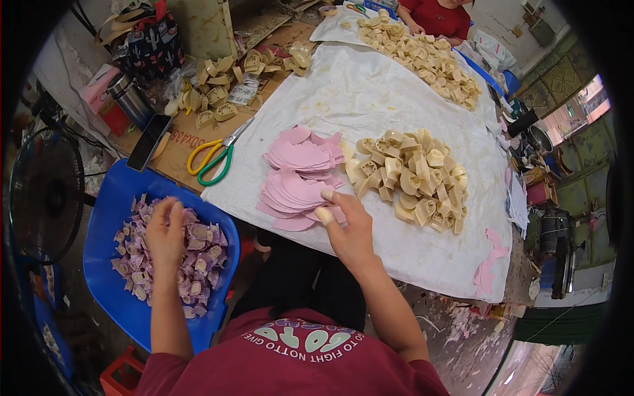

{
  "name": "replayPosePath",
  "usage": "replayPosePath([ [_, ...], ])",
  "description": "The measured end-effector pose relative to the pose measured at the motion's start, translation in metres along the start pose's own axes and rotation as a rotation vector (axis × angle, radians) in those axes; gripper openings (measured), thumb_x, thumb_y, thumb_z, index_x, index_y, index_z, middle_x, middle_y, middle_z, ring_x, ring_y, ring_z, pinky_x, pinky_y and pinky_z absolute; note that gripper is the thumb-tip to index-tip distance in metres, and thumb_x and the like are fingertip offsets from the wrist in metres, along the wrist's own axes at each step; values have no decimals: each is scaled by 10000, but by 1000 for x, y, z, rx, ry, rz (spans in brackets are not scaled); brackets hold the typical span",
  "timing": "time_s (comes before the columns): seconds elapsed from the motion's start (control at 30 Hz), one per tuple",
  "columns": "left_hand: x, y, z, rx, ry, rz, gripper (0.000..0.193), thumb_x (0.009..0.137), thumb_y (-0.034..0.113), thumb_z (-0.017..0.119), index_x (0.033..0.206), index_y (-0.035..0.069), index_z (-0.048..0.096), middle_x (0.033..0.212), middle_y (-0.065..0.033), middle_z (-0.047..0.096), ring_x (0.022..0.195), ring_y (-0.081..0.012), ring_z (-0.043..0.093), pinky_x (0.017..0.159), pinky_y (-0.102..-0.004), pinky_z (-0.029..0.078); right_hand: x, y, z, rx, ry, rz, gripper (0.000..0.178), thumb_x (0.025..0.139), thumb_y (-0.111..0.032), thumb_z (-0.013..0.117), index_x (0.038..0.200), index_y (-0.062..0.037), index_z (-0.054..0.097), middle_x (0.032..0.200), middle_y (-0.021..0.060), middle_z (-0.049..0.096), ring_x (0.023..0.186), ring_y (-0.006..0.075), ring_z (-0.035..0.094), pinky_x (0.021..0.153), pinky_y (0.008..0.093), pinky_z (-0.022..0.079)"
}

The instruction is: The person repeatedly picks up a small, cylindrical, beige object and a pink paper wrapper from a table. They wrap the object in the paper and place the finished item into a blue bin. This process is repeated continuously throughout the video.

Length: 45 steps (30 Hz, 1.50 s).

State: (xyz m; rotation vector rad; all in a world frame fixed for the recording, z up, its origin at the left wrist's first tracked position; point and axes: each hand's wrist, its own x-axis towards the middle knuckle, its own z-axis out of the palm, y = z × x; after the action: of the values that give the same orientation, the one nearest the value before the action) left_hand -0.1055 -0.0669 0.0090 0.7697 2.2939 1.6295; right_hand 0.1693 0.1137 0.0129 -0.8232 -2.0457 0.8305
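1. Pink sheets [290, 189] lie in two loose, overlapping stacks on the white cloth [396, 254]; a careless pinch could lift several.
2. Right hand [352, 232], thumb and forefinger spread at the nearer stack's edge, could skew it; I can't tell whether a sheet is pinched.
3. Left hand [165, 234], fingers bent over the blue tub [102, 211], might fumble if its grip is loose; whether it holds anything is unclear.

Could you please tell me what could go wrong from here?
The phone lies close to the blue basin and might drop in if bumped. The right hand is at the stacked pink sheets; a rough pull could slide several. The beige pieces are heaped loosely, so a bump might topple some.
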Motion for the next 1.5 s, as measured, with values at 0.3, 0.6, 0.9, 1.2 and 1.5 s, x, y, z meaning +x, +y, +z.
replayPosePath([
  [0.3,-25,27,57,411,-80,585,396,764,132,707,1138,44,608,1231,-171,541,1183,-336,492,1044,-458,319,30,8,35,-166,-54,9,370,724,-11,692,1090,-45,645,878,94,641,862,278,574,804,390,445],
  [0.6,-42,29,145,240,-373,728,296,744,118,708,1025,58,639,1157,-125,570,1089,-307,536,1015,-532,308,32,41,39,789,78,607,349,814,40,664,1160,21,625,938,68,686,822,76,608,727,203,497],
  [0.9,-42,41,155,192,-448,781,294,728,109,718,1000,33,637,1096,-149,573,1016,-329,550,986,-448,364,34,40,36,803,121,602,263,833,55,626,1095,44,640,943,65,687,821,77,612,736,202,487],
  [1.2,-57,80,158,-612,-680,59,353,881,210,659,1126,-36,594,1093,-114,622,963,-209,585,836,-321,449,5,1,-18,-43,335,-124,254,720,-6,699,969,-44,663,938,95,648,826,286,603,758,351,468],
  [1.5,-43,91,174,-984,-774,-496,340,962,187,525,1214,-42,535,1208,-194,580,1074,-272,616,824,-354,587,48,48,-104,-602,468,-130,518,720,-78,674,1217,-14,545,1252,132,543,1200,312,481,1023,484,332],
])
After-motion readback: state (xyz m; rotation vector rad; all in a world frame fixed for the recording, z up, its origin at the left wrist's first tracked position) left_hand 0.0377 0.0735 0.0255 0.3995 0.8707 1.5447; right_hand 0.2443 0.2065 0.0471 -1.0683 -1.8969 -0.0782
